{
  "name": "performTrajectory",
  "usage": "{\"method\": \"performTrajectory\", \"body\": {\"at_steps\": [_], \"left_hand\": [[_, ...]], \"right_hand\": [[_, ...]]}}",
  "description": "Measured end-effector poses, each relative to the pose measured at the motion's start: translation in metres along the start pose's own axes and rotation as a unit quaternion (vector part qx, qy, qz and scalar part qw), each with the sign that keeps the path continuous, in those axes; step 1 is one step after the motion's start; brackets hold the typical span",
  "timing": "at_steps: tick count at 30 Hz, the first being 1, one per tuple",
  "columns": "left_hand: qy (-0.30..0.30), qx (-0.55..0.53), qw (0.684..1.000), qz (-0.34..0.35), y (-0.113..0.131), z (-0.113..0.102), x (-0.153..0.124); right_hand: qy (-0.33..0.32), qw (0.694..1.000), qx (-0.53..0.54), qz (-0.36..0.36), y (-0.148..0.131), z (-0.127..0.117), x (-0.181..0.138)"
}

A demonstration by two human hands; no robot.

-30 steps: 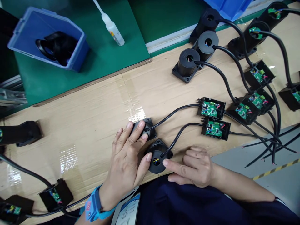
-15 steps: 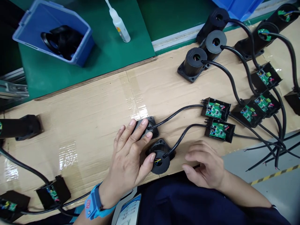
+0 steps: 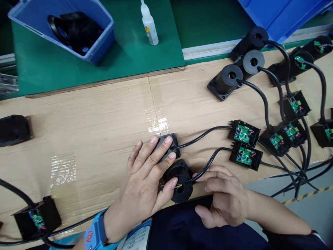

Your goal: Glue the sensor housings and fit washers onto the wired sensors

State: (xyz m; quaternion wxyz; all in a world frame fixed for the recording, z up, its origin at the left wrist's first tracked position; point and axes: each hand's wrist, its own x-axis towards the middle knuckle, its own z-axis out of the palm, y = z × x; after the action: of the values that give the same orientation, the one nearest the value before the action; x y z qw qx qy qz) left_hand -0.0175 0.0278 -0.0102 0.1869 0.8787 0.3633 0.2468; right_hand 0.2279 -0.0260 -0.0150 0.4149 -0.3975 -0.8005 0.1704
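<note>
Right hand [image 3: 226,196] shifted closer to cable [image 3: 208,164], loosely curled, thumb apart, left hand [image 3: 144,178] spread across 2 black housings [image 3: 185,196]

- Tan cardboard [image 3: 104,121] covers the work surface, crossing the frame from the left edge to the upper right.
- Clear tape [image 3: 63,169] on it, left of centre, catches white glare.
- A green board [image 3: 130,64] with a brown edge fills the upper left.
- A darker green surface [image 3: 208,21] and a pale rail [image 3: 208,49] lie at upper centre.
- Metal fittings [image 3: 9,83] show at the left edge.
- Grey floor [image 3: 312,210], lower right, bears yellow-and-black striped tape [image 3: 307,195].
</note>
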Motion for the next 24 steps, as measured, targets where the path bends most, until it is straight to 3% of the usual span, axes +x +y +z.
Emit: {"method": "performTrajectory", "body": {"at_steps": [3,10,22,24], "left_hand": [[0.0,-0.002,1.0,0.001,-0.001,0.001,0.0],[0.005,-0.003,1.0,-0.009,-0.001,0.001,0.001],[-0.004,0.005,1.0,-0.009,0.001,0.0,0.003],[-0.005,0.008,1.0,-0.013,0.002,0.0,0.003]], "right_hand": [[0.041,0.997,0.055,-0.028,0.004,0.012,0.0],[0.033,0.994,0.082,-0.061,0.006,0.016,0.001],[0.044,0.999,0.01,-0.004,0.004,0.009,-0.004],[0.016,1.0,-0.001,0.025,0.003,0.006,-0.006]]}}
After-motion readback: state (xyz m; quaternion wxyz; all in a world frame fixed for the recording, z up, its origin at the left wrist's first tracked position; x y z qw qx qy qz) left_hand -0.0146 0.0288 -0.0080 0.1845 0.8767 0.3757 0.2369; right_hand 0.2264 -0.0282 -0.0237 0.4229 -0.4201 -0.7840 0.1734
